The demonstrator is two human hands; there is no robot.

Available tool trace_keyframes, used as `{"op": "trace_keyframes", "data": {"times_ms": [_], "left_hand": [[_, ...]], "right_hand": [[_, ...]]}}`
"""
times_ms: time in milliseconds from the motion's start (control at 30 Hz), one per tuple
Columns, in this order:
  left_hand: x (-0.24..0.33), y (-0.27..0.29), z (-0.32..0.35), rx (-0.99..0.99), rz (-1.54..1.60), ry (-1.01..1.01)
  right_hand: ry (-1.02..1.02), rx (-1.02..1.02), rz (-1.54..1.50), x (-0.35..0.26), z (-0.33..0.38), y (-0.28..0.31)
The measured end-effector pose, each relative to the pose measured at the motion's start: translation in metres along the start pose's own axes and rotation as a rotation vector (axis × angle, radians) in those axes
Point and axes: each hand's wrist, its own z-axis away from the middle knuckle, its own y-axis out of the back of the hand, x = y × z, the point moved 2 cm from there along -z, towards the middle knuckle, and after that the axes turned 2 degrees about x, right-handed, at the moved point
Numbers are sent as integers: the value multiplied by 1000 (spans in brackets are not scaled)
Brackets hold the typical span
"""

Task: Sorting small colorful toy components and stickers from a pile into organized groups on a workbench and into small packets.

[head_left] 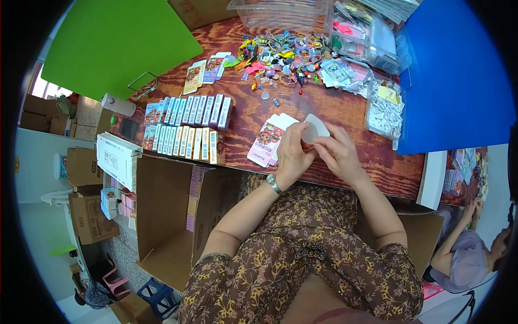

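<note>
Between my two hands is a small card box with its pale inner flap point(317, 128) standing up; most of its body is hidden by my fingers. My left hand point(294, 153) wraps around its left side, and my right hand point(341, 155) pinches it at the right, fingertips near the flap. Just left of my left hand lies a stack of flat, unfolded pink printed cartons point(264, 143) on the red-brown wooden table point(245, 105). Beyond my hands, a loose heap of small colourful toys and trinkets point(288, 56) spreads over the tabletop.
Rows of filled small boxes point(183, 143) stand at the left. Clear tubs point(386, 110) of paper slips and cards point(342, 73) sit at the right, beside a blue panel point(458, 75). A green panel point(118, 48) rises far left. An open cardboard carton point(164, 227) is below the table edge.
</note>
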Motion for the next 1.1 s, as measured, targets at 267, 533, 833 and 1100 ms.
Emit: {"op": "trace_keyframes", "data": {"times_ms": [267,533,833,1100], "left_hand": [[2,-3,5,8,-14,-163],[-2,-1,8,-31,-51,-69],[6,2,6,-80,-287,-196],[7,3,8,-128,-238,-105]], "right_hand": [[-677,90,-516,11,2,4],[-431,91,-230,-19,-12,0],[-114,92,67,-14,-10,-4],[-431,42,-328,-4,16,-18]]}}
